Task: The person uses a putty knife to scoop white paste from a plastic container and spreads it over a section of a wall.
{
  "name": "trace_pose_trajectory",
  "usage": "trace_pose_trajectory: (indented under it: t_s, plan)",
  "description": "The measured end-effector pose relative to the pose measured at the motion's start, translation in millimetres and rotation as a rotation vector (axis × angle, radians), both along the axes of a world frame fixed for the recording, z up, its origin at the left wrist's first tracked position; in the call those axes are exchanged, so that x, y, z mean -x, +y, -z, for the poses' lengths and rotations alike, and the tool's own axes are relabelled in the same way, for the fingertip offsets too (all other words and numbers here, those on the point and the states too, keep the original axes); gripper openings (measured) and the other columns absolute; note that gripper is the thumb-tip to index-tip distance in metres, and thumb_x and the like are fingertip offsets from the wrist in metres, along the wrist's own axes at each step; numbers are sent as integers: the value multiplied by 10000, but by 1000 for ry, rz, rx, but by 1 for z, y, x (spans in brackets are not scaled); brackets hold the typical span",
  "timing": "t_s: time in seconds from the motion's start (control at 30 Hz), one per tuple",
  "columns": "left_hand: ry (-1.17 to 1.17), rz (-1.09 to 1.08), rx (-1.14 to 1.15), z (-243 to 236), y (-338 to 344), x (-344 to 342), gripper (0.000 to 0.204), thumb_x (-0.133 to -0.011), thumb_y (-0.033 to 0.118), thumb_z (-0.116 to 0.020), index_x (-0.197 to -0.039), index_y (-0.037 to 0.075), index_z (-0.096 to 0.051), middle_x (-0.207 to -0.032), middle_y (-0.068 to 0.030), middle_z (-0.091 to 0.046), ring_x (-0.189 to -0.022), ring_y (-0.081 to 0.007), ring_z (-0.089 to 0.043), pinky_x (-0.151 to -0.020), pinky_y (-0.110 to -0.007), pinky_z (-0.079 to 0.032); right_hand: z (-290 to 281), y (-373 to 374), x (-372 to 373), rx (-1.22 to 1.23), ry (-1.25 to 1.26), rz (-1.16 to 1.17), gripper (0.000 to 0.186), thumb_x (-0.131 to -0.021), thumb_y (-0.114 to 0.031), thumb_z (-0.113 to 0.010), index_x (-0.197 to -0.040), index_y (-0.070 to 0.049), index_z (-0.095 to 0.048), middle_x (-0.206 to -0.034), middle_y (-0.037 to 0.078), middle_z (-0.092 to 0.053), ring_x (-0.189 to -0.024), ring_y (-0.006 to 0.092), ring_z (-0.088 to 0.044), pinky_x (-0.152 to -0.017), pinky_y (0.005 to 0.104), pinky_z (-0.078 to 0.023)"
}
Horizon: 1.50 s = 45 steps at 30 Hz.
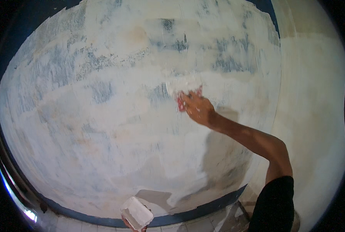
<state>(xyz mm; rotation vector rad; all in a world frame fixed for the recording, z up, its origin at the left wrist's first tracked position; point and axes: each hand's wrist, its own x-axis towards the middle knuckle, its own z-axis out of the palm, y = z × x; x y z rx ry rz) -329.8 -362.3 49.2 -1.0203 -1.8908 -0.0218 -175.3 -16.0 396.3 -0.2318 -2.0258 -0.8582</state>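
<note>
Filling Scraper at Wall, Rectangular Tray Below

The filling scraper (181, 104) is located near the middle of the view, at the patchy white wall (122, 127). Its visible body is red and smeared with white; surface details are too small and coated to read. White paste (186, 82) lies along its upper part and blends with the wall, so the exact line of the blade edge cannot be told.

Right hand (199, 109): fingers bent around the red part of the scraper, gripping it; white spots mark the skin. The thumb position cannot be told. The bare forearm runs down to a black sleeve (275, 205), covering part of the wall's right side and the corner.

Left hand (125, 222): holds a white rectangular tray (132, 202) at the bottom of the view, digits showing at the left and lower edges. The tray hides the rest of the grip. The tray is tilted, and its inside is coated white.

Surroundings: dark blue shows through the white coat in streaks. A dark blue band (203, 210) borders the wall's lower edge, above pale floor tiles (180, 228). A cream side wall (311, 92) adjoins at right. Shadows fall beside the right arm and above the tray.
</note>
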Motion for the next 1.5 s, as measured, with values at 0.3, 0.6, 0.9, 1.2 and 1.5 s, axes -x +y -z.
trace_pose_trajectory:
  t_s: [0.3,0.6,0.9,1.2,1.5]
  plan:
    - [25,12,11,-3,3,-5,301,-802,321,-527,-925,62,-615,-843,-137,-589,-787,-341,-571,-668,-497,-471,-156,-26,-24,-582,322,-33,230,-641,-148,-674,-838,-43,-620,-972,113,-557,-927,253,-552,-517,351,-474]
    - [14,13,18,0,2,-1,310,-802,327,-525,-934,61,-613,-851,-139,-590,-798,-345,-570,-675,-501,-469,-11,0,0,-66,67,-95,408,-737,-46,-561,-1145,-39,-556,-922,150,-558,-826,307,-579,-586,376,-519]
    - [47,28,20,-8,1,4,319,-802,333,-524,-942,60,-610,-859,-142,-590,-808,-349,-569,-681,-506,-466,-163,-19,33,-665,426,-247,241,-673,-4,-630,-908,21,-583,-1098,157,-572,-983,285,-562,-529,389,-466]
    - [142,36,-3,11,-11,20,394,-792,388,-518,-1017,66,-555,-939,-151,-548,-851,-361,-550,-709,-529,-452,-1,-22,42,72,-61,-41,436,-754,-138,-595,-1187,-123,-546,-1056,119,-568,-927,271,-590,-683,353,-527]
    - [177,-32,17,8,-4,23,570,-782,505,-503,-1170,92,-449,-1116,-162,-476,-979,-379,-511,-794,-569,-430,-134,-11,10,-381,292,6,295,-669,-62,-631,-963,-45,-637,-938,70,-600,-783,244,-579,-538,329,-517]
